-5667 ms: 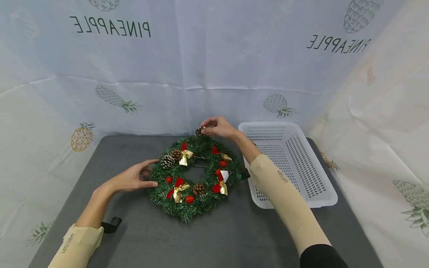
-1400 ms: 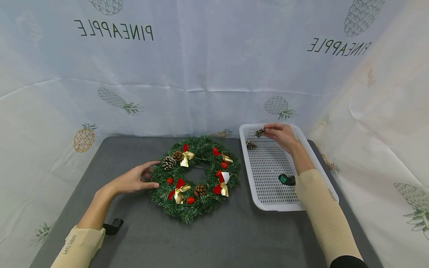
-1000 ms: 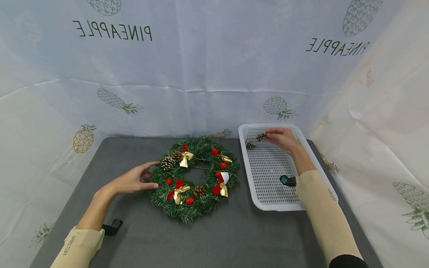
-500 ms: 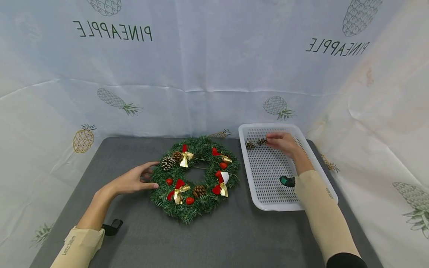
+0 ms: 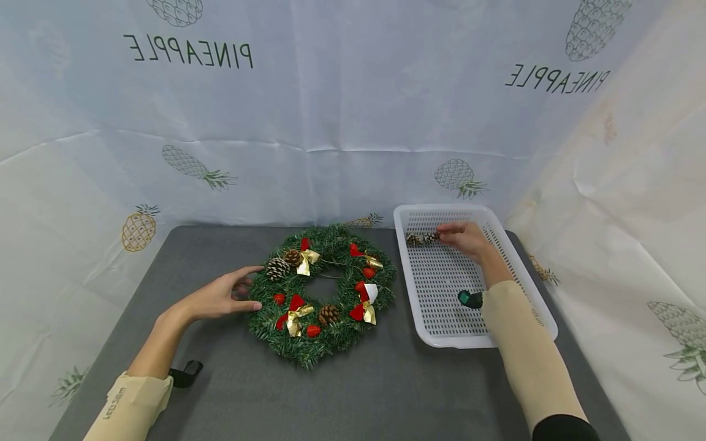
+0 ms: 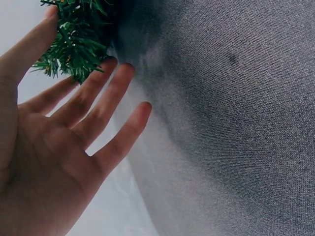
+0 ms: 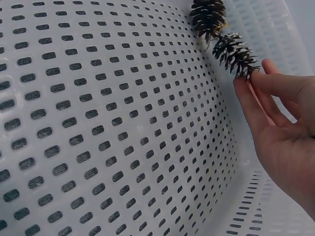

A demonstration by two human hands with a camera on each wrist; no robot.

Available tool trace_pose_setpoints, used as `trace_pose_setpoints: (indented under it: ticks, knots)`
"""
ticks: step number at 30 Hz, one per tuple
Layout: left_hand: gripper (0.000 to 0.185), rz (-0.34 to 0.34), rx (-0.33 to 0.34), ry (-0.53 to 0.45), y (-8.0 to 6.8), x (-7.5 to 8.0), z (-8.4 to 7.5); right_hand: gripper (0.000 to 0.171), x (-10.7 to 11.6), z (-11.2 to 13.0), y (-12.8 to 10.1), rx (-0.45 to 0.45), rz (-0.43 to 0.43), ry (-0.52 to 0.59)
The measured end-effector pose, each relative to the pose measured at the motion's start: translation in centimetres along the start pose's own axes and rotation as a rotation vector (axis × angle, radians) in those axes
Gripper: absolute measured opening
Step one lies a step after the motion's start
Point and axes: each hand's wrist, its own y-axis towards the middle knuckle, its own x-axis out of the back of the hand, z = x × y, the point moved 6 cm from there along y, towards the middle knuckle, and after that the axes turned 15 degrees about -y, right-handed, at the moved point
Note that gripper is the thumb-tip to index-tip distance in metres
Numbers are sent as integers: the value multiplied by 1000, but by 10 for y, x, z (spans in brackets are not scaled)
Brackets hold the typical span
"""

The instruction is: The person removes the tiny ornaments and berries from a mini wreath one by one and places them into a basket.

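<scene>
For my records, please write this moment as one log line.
Right fingers: pinch pine cone inside basket; left fingers: at wreath's edge; other pine cone: alongside

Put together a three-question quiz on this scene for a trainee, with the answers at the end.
1. True or false: the right hand pinches a pine cone with its fingers.
2. Where is the Christmas wreath?
A) On the gray table, to the left of the white plastic basket
B) Inside the basket
C) Hung on the curtain
3. Counting any in a hand, how many pine cones show within the basket?

Key:
1. True
2. A
3. Two: the one in the fingers and a second pine cone next to it
</scene>
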Motion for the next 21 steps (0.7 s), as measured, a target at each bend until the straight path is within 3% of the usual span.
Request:
trace_pose_setpoints:
  ticks: [8, 21]
  knots:
    - [90, -2, 16, 5, 0, 0, -1, 44, -3, -1, -1, -34, -39, -43]
    - [90, 7, -2, -5, -1, -1, -4, 40, 0, -3, 3, -39, -99, -6]
